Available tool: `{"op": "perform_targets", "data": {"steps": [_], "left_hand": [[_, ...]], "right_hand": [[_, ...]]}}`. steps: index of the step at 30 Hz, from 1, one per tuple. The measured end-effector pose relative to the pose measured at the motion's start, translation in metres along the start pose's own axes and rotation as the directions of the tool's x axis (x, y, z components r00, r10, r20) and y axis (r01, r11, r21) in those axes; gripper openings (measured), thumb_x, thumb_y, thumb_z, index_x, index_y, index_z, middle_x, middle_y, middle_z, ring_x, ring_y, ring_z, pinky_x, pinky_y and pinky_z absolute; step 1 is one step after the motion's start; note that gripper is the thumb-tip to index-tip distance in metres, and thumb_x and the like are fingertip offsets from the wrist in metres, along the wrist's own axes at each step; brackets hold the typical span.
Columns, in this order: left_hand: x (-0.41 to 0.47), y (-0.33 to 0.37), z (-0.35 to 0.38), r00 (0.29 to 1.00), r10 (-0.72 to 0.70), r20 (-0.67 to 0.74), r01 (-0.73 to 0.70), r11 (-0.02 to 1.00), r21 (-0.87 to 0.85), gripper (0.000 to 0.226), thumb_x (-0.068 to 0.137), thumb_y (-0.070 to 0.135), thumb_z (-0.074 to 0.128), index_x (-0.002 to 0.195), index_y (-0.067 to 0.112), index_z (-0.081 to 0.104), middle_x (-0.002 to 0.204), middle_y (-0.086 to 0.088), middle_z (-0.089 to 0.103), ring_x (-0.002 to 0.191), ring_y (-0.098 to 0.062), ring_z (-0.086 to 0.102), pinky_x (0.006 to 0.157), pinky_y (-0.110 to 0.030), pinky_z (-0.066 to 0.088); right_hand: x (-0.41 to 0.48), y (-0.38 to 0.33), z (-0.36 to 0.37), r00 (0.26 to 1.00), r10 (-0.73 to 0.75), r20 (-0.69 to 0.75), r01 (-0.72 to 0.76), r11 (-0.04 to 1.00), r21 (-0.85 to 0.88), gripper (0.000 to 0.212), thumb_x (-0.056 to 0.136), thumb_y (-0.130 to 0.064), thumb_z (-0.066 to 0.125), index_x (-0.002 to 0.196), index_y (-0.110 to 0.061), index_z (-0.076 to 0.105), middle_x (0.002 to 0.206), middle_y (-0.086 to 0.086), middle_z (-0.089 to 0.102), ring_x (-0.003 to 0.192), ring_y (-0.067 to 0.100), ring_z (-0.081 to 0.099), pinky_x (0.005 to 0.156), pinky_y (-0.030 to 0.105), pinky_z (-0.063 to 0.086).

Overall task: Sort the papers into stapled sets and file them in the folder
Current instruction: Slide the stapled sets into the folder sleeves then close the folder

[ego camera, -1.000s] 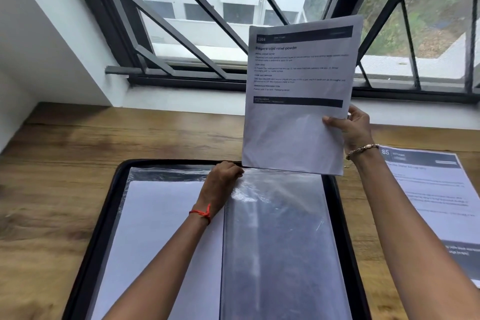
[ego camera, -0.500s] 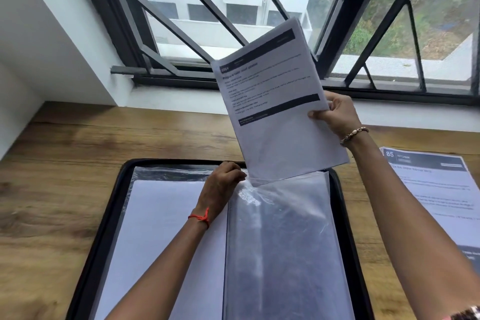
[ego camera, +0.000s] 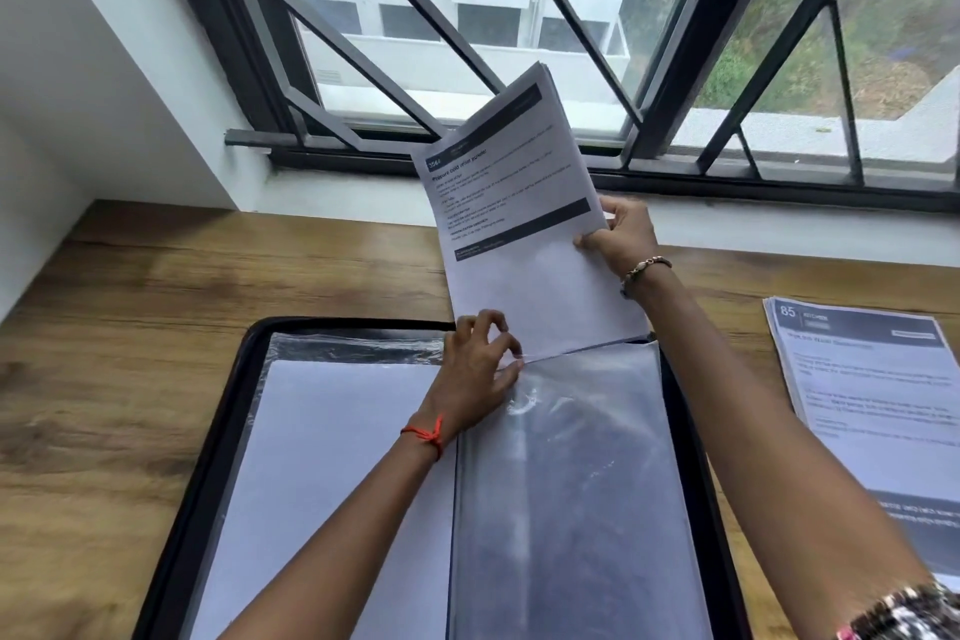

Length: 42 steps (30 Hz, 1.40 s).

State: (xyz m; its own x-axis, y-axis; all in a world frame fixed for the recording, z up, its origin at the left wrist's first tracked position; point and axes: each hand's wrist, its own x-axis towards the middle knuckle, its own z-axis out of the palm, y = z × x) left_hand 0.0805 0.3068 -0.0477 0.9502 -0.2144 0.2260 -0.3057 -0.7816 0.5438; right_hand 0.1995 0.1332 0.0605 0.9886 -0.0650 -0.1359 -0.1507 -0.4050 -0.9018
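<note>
Wooden desk [ego camera: 156, 327], tilted dark-banded papers [ego camera: 519, 234]

Paper set [ego camera: 524, 244]: printed sheets, black header and footer bars, held upright, tilted left, bottom edge at the right sleeve's top opening.
Folder [ego camera: 208, 431]: black, open flat.
Left sleeve [ego camera: 337, 483]: clear, holds a white sheet.
Right sleeve [ego camera: 571, 483]: clear, glossy, dark behind.
Paper stack [ego camera: 872, 405]: header "85", flat, right of folder, apart.

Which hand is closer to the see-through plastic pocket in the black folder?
Left. The left hand pinches the top edge of the clear plastic pocket; the right hand grips the white printed paper set above it.
</note>
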Motion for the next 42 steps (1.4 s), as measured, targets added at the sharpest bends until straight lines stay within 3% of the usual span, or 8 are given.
{"op": "perform_targets", "data": {"steps": [4,8,13,18,23,30,37,42], "left_hand": [[0.008,0.039,0.02,0.993,0.1,-0.062,-0.101,0.995,-0.012,0.029,0.084,0.036,0.045,0.084,0.018,0.066,0.103,-0.002,0.057,0.094,-0.016,0.036,0.073,-0.034,0.033],[0.017,0.066,0.032,0.985,0.096,-0.145,-0.104,0.994,-0.046,0.009,0.079,0.018,0.06,0.077,0.012,0.068,0.094,-0.003,0.061,0.088,-0.017,0.038,0.068,-0.033,0.032],[0.017,0.075,0.032,0.989,0.088,-0.115,-0.103,0.985,-0.136,0.008,0.075,0.014,0.065,0.081,0.016,0.069,0.097,-0.001,0.059,0.09,-0.015,0.037,0.07,-0.034,0.028],[0.024,0.081,0.032,0.997,0.022,-0.077,-0.036,0.983,-0.182,0.008,0.079,0.014,0.065,0.084,0.015,0.071,0.101,-0.002,0.058,0.095,-0.016,0.037,0.073,-0.033,0.025],[0.03,0.086,0.034,0.999,-0.051,-0.015,0.047,0.977,-0.208,0.009,0.085,0.016,0.063,0.089,0.013,0.071,0.105,-0.002,0.057,0.101,-0.02,0.042,0.075,-0.029,0.019],[0.031,0.1,0.038,0.986,-0.009,0.167,0.046,0.975,-0.219,0.017,0.091,0.028,0.057,0.096,0.017,0.068,0.114,0.004,0.05,0.109,-0.016,0.036,0.078,-0.028,0.017],[0.038,0.115,0.041,0.989,-0.065,0.136,0.099,0.96,-0.261,0.012,0.088,0.024,0.061,0.093,0.018,0.069,0.118,0.004,0.049,0.113,-0.016,0.033,0.074,-0.027,0.012],[0.042,0.118,0.043,0.988,-0.119,0.099,0.144,0.942,-0.304,0.01,0.087,0.022,0.062,0.094,0.021,0.069,0.118,0.007,0.048,0.112,-0.014,0.031,0.072,-0.027,0.012]], "right_hand": [[-0.003,0.0,-0.003,1.0,0.03,-0.008,-0.03,1.0,0.009,0.048,0.069,0.015,0.059,0.111,-0.006,0.065,0.089,0.013,0.065,0.074,0.024,0.06,0.071,0.036,0.053],[-0.005,0.004,-0.003,0.998,0.063,-0.021,-0.062,0.998,0.028,0.041,0.068,0.014,0.06,0.103,-0.008,0.065,0.087,0.016,0.065,0.075,0.024,0.06,0.073,0.04,0.053],[-0.009,0.011,-0.004,0.996,0.082,-0.029,-0.081,0.996,0.039,0.038,0.07,0.012,0.062,0.105,-0.005,0.064,0.087,0.014,0.063,0.079,0.025,0.06,0.077,0.041,0.053],[-0.014,0.016,-0.005,0.996,0.09,-0.028,-0.087,0.993,0.076,0.037,0.074,0.011,0.061,0.109,-0.001,0.062,0.093,0.016,0.064,0.076,0.025,0.059,0.069,0.033,0.053],[-0.017,0.026,-0.011,0.989,0.151,0.01,-0.151,0.978,0.143,0.037,0.077,0.008,0.062,0.11,-0.008,0.06,0.086,0.005,0.061,0.068,0.015,0.058,0.056,0.021,0.049],[-0.015,0.047,-0.022,0.978,0.21,0.02,-0.209,0.954,0.216,0.048,0.073,0.008,0.067,0.12,-0.002,0.058,0.101,0.015,0.064,0.085,0.026,0.061,0.07,0.028,0.054],[-0.012,0.047,-0.015,0.979,0.205,0.008,-0.201,0.95,0.238,0.051,0.073,0.008,0.067,0.122,-0.002,0.056,0.099,0.012,0.062,0.085,0.023,0.06,0.07,0.024,0.052],[-0.01,0.048,-0.013,0.979,0.205,0.015,-0.202,0.946,0.254,0.049,0.073,0.008,0.068,0.12,0.001,0.057,0.107,0.019,0.062,0.091,0.027,0.059,0.075,0.03,0.053]]}}
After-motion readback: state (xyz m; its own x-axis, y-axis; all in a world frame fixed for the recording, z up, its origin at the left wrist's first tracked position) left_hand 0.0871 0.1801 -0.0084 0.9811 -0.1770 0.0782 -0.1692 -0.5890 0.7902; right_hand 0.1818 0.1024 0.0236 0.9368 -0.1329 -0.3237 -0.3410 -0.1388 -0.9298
